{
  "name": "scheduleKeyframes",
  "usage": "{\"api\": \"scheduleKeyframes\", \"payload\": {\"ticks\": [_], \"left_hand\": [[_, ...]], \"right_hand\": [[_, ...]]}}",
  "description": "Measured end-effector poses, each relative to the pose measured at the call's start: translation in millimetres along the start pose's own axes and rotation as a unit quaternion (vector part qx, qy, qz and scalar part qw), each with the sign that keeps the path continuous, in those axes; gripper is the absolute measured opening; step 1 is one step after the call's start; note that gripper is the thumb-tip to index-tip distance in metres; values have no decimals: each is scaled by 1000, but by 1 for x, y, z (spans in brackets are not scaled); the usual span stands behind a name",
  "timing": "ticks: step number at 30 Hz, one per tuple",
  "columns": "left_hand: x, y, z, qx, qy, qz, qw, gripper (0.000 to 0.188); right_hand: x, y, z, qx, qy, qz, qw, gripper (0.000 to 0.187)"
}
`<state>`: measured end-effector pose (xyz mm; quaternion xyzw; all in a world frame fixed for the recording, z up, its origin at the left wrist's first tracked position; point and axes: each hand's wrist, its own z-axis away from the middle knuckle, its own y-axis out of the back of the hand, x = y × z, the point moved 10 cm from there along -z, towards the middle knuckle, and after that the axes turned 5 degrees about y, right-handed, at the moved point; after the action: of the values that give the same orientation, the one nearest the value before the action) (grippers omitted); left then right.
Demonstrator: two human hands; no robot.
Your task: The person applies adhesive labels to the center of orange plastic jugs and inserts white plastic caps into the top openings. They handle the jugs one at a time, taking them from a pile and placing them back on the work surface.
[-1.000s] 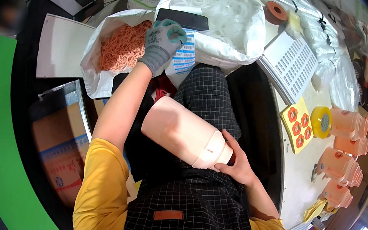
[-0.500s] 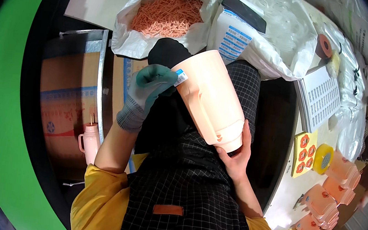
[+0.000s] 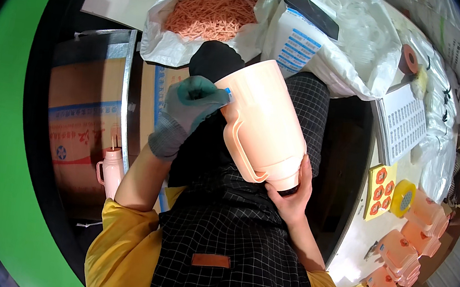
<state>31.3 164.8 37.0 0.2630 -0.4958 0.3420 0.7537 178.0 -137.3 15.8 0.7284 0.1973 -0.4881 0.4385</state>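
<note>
A peach plastic thermos casing (image 3: 267, 122) with a side handle lies slanted above my lap, its wide end up and away from me. My bare right hand (image 3: 291, 196) is wrapped round its narrow neck end at the lower right. At the wide end, my gloved left hand (image 3: 194, 98) pinches a small blue-and-white sticker (image 3: 228, 93) against the casing's left side, near the rim. The glove is grey-green, and its fingertips partly hide the sticker. The handle (image 3: 240, 150) now faces left, toward my left forearm.
Ahead stand a white sack of peach strips (image 3: 214, 15) and a sack of clear plastic rings (image 3: 350, 26) with a dark phone (image 3: 312, 13) on it. On the right table are label sheets (image 3: 402, 121), a sticker sheet (image 3: 379, 191) and several peach casings (image 3: 398, 247). A pink thermos (image 3: 112, 172) stands left.
The casing has rolled in my right hand, so its handle has swung to the left. My left hand has brought the sticker against the casing's side, and less of the sticker shows.
</note>
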Motion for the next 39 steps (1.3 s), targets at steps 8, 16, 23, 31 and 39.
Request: {"api": "scheduleKeyframes", "payload": {"ticks": [8,16,23,31,39], "left_hand": [[20,-4,28,132,-318,-234,909,60],[-76,-40,63,-190,39,-305,933,48],[13,-170,95,-91,-454,-442,768,68],[-23,-134,31,-24,-312,-326,892,61],[6,-120,15,-39,-306,-440,843,55]], "right_hand": [[-1,23,-30,5,-128,-267,955,106],[-40,85,-115,30,-64,4,997,72],[7,53,-117,160,-25,79,984,59],[71,376,237,466,-263,577,617,38],[151,410,336,435,-403,504,628,41]]}}
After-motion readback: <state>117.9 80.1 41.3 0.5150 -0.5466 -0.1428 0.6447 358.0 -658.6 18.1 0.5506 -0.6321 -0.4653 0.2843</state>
